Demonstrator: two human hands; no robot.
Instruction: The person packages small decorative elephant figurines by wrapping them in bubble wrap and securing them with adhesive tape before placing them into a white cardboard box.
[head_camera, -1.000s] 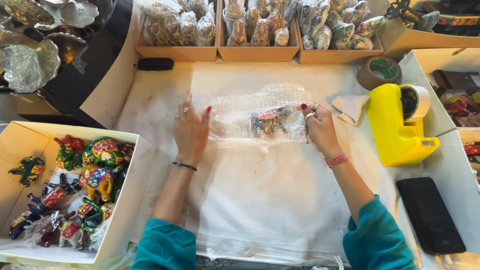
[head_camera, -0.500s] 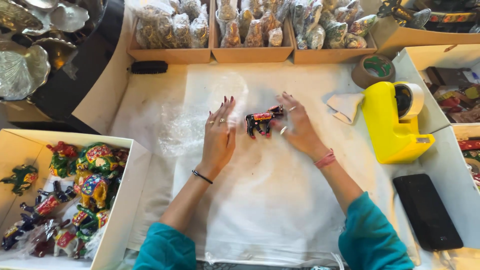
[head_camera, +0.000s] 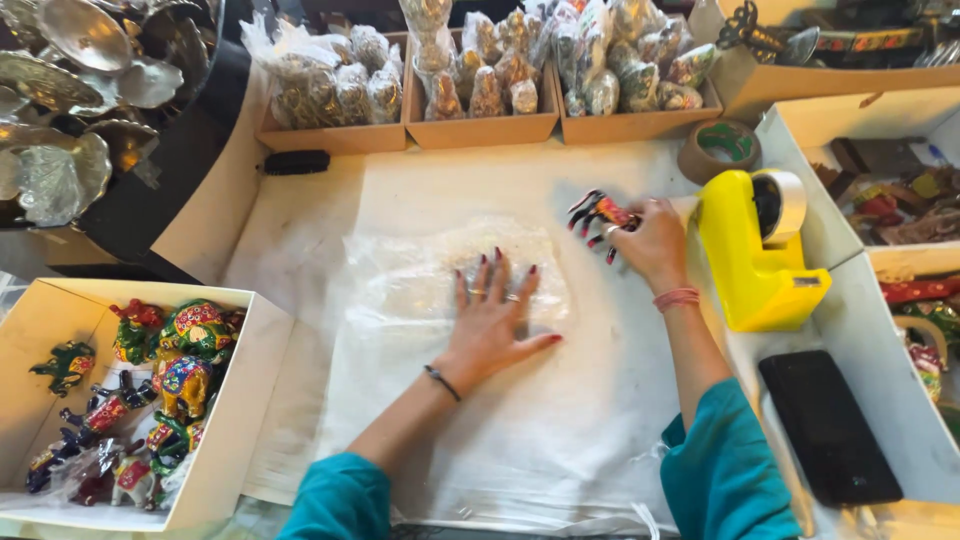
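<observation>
My left hand (head_camera: 492, 318) lies flat, fingers spread, on a clear plastic sheet (head_camera: 420, 275) spread over the white paper in the middle of the table. My right hand (head_camera: 650, 240) is shut around a small painted animal figurine (head_camera: 597, 215), red and black with its legs sticking out to the left. It holds the figurine just right of the plastic sheet, close to the yellow tape dispenser (head_camera: 752, 250).
A white box (head_camera: 240, 400) of painted figurines stands at the left. Cardboard trays (head_camera: 480, 128) of wrapped figurines line the back. A tape roll (head_camera: 718, 148) lies behind the dispenser, a black phone (head_camera: 828, 425) at the right, metal dishes (head_camera: 70, 90) at the far left.
The figurine has been taken off the plastic sheet by my right hand and moved right. My left hand has shifted onto the sheet and flattened it.
</observation>
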